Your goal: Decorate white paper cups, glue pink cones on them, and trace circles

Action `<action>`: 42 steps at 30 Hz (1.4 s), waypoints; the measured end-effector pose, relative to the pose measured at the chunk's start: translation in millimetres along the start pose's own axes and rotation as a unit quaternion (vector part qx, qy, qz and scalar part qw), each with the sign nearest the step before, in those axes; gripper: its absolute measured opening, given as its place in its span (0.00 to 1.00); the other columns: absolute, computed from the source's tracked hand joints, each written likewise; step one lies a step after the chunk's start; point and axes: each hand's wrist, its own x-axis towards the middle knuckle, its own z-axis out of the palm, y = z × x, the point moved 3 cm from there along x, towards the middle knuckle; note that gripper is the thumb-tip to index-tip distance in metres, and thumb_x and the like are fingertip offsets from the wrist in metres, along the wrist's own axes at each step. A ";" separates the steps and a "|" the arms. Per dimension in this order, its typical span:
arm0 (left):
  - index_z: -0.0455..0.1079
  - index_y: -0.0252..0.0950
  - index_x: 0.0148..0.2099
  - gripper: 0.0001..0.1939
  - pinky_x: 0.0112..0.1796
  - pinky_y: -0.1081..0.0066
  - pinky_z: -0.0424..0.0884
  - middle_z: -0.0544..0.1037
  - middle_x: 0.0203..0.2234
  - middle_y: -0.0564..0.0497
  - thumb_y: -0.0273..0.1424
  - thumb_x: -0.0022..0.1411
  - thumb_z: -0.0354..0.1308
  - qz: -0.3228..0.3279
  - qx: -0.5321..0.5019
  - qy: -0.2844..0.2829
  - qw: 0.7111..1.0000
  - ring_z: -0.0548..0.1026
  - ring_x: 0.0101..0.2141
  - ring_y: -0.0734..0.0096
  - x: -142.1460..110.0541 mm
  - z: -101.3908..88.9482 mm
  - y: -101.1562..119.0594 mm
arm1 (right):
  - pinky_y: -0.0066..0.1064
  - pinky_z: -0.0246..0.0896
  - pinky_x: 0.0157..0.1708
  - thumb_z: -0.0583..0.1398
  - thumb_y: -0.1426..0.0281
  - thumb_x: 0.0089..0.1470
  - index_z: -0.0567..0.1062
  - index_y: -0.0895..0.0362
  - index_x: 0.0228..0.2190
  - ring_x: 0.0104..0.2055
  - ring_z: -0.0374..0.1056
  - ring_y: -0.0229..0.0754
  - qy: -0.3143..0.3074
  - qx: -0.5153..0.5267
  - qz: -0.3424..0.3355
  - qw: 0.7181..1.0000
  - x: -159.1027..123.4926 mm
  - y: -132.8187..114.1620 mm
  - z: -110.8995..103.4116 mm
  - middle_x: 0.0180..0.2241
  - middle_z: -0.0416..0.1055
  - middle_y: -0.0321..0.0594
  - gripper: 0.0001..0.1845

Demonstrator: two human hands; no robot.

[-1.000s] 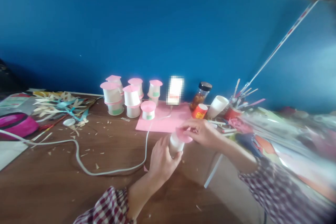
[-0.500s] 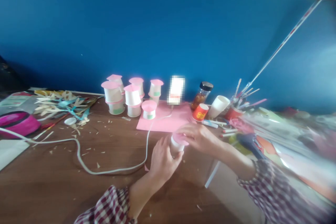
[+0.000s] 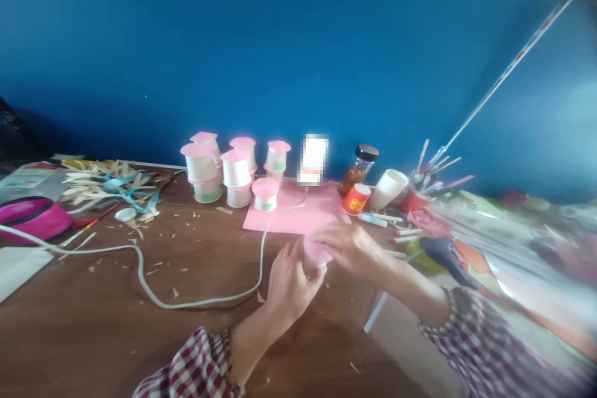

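My left hand (image 3: pixel 291 280) is wrapped round a white paper cup (image 3: pixel 311 266) at the middle of the table. A round pink paper disc (image 3: pixel 316 250) lies over the cup's top end. My right hand (image 3: pixel 347 249) has its fingers on the disc's upper right edge; whether they pinch it or only press on it is hidden. Behind my hands lies a pink paper sheet (image 3: pixel 289 221). A short white cup with a pink top (image 3: pixel 265 197) stands at its left edge, beside stacks of similar pink-topped cups (image 3: pixel 200 168).
A white cable (image 3: pixel 186 306) winds across the brown table. To the right are a red cup (image 3: pixel 357 199), a tilted white cup (image 3: pixel 389 188), a black-lidded jar (image 3: pixel 359 168) and pens (image 3: pixel 375 219). A glowing screen (image 3: pixel 313 160) stands against the blue wall. Paper strips (image 3: pixel 112 183) lie left.
My right hand has shifted slightly left and down over the cup. The pink disc, tilted off to the right earlier, now sits more over the cup's top. My left hand keeps its grip.
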 end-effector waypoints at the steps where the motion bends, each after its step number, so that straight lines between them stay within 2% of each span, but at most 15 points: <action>1: 0.64 0.34 0.53 0.23 0.42 0.56 0.70 0.74 0.39 0.42 0.34 0.54 0.58 -0.001 -0.001 -0.001 1.000 0.73 0.42 0.53 -0.1 -0.4 0.4 | 0.38 0.69 0.46 0.53 0.79 0.59 0.76 0.56 0.41 0.45 0.72 0.44 0.004 0.002 0.004 1.000 0.4 0.1 0.1 0.41 0.77 0.42 0.14; 6: 0.64 0.35 0.52 0.22 0.42 0.56 0.71 0.74 0.39 0.43 0.34 0.54 0.58 0.007 0.003 0.002 1.000 0.73 0.42 0.53 -1.1 -0.3 0.6 | 0.38 0.69 0.45 0.54 0.78 0.59 0.76 0.57 0.41 0.45 0.72 0.43 -0.006 0.003 0.007 1.000 1.4 0.3 -0.3 0.40 0.77 0.42 0.13; 13: 0.62 0.34 0.54 0.25 0.44 0.56 0.71 0.74 0.41 0.42 0.33 0.54 0.59 0.027 0.022 0.035 0.999 0.73 0.44 0.54 -2.3 5.4 -4.2 | 0.38 0.70 0.45 0.54 0.79 0.58 0.76 0.58 0.40 0.44 0.73 0.43 -0.001 0.004 0.000 1.000 0.6 -2.7 -0.3 0.40 0.78 0.42 0.13; 30: 0.63 0.35 0.52 0.22 0.44 0.55 0.71 0.74 0.41 0.42 0.32 0.55 0.58 0.038 0.043 0.017 0.998 0.72 0.43 0.55 -2.3 6.4 -3.1 | 0.37 0.68 0.48 0.54 0.79 0.58 0.76 0.59 0.40 0.45 0.71 0.43 -0.013 0.003 0.002 1.000 2.3 -5.4 1.8 0.39 0.77 0.42 0.12; 36: 0.63 0.33 0.51 0.21 0.44 0.55 0.70 0.74 0.41 0.42 0.32 0.55 0.58 0.043 0.046 0.015 0.998 0.72 0.43 0.54 -2.3 6.7 -3.7 | 0.36 0.69 0.45 0.55 0.78 0.58 0.76 0.58 0.40 0.44 0.72 0.43 0.007 0.011 0.008 1.000 0.9 -5.1 -1.0 0.40 0.77 0.42 0.12; 42: 0.63 0.33 0.51 0.22 0.43 0.56 0.71 0.74 0.39 0.43 0.33 0.55 0.59 0.038 0.043 0.023 0.998 0.72 0.41 0.55 -2.8 4.2 -1.8 | 0.37 0.68 0.45 0.54 0.76 0.59 0.76 0.56 0.43 0.44 0.72 0.42 0.035 -0.002 0.036 0.999 -2.9 2.2 -12.4 0.41 0.77 0.42 0.13</action>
